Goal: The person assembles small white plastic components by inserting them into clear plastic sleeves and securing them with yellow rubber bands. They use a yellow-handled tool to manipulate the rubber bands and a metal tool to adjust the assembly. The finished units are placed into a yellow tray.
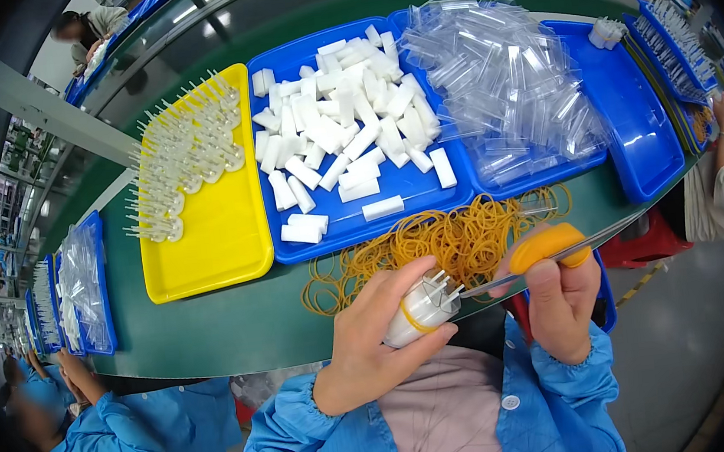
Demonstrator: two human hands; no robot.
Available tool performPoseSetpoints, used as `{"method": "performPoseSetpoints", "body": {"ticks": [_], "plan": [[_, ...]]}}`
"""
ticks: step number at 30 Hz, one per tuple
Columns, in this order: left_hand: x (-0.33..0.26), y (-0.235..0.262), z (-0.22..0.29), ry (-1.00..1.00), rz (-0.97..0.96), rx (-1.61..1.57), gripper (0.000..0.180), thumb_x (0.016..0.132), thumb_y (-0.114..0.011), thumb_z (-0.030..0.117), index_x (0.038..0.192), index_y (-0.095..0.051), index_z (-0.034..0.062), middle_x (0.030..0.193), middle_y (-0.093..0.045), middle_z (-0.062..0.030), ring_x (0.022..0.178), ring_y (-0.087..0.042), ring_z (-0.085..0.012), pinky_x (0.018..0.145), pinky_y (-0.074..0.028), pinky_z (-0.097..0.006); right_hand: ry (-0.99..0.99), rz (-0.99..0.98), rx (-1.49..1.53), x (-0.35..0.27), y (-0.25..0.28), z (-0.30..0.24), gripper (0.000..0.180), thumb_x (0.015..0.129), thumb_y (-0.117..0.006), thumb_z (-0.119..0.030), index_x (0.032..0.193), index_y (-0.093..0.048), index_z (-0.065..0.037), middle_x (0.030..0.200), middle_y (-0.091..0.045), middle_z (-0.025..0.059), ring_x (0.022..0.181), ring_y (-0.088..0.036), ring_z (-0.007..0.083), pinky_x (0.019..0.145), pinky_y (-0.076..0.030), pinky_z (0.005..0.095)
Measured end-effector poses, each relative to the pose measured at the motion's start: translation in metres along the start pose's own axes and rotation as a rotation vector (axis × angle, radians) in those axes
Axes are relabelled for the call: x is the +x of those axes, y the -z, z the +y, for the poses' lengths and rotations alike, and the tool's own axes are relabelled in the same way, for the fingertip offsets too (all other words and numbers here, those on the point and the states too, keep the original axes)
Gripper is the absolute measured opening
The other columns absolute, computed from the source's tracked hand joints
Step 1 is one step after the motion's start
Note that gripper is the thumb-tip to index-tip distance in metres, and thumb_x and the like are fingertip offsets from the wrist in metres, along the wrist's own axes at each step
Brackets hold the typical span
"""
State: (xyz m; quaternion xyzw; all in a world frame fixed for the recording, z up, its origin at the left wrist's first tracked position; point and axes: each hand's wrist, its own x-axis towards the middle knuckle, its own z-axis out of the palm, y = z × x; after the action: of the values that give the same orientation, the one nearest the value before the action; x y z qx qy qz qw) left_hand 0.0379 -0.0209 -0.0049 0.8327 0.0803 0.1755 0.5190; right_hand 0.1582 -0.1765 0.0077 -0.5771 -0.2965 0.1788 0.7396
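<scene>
My left hand [383,335] is wrapped round a white cylindrical part [420,314] with a clear plastic sleeve about its upper end. Thin white prongs stick out of that end, and a yellow rubber band [414,318] circles the part's middle. My right hand [563,301] grips slim metal tweezers [611,231] between thumb and fingers. Their tip reaches the pronged end of the part. A smooth orange cover [547,248] lies where my fingers pinch; whether it sits on the tool or a finger, I cannot tell. Just beyond both hands is a heap of yellow rubber bands [442,240].
A yellow tray [213,262] holds white pronged parts. Beside it a blue tray [341,237] has white foam-like blocks, and another blue tray [540,176] is piled with clear plastic sleeves. Further right stands a blue tray [646,142]. Co-workers sit left and right; a red stool [647,240] is at right.
</scene>
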Motion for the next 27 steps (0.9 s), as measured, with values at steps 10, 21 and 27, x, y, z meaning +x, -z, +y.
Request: {"method": "performPoseSetpoints", "body": {"ticks": [10, 21, 27], "plan": [[0.0, -0.005, -0.002, -0.026, 0.018, 0.054, 0.063, 0.064, -0.078, 0.008, 0.12, -0.052, 0.0022, 0.096, -0.059, -0.0137, 0.083, -0.059, -0.0249, 0.071, -0.047, -0.031, -0.144, -0.047, 0.126, -0.001, -0.009, 0.006, 0.018, 0.093, -0.05, -0.011, 0.098, -0.054, 0.006, 0.087, -0.06, 0.0108, 0.072, -0.059, 0.0129, 0.063, -0.05, 0.0245], [-0.011, -0.012, -0.017, -0.228, 0.105, 0.296, 0.066, 0.061, -0.079, 0.004, 0.121, -0.051, 0.0019, 0.104, -0.059, -0.0159, 0.089, -0.06, -0.0288, 0.075, -0.049, -0.033, -0.232, -0.08, -0.066, -0.001, -0.003, 0.01, 0.018, 0.093, -0.05, -0.013, 0.097, -0.054, 0.004, 0.082, -0.06, 0.0098, 0.068, -0.06, 0.0135, 0.063, -0.049, 0.0245], [-0.005, 0.001, -0.007, 0.113, -0.055, -0.197, 0.064, 0.067, -0.076, 0.006, 0.125, -0.049, 0.0035, 0.107, -0.058, -0.0108, 0.096, -0.058, -0.0189, 0.083, -0.045, -0.028, -0.116, 0.079, 0.155, -0.001, 0.003, 0.015, 0.02, 0.094, -0.05, -0.016, 0.098, -0.052, 0.003, 0.084, -0.06, 0.0112, 0.069, -0.06, 0.0149, 0.064, -0.05, 0.0266]]}}
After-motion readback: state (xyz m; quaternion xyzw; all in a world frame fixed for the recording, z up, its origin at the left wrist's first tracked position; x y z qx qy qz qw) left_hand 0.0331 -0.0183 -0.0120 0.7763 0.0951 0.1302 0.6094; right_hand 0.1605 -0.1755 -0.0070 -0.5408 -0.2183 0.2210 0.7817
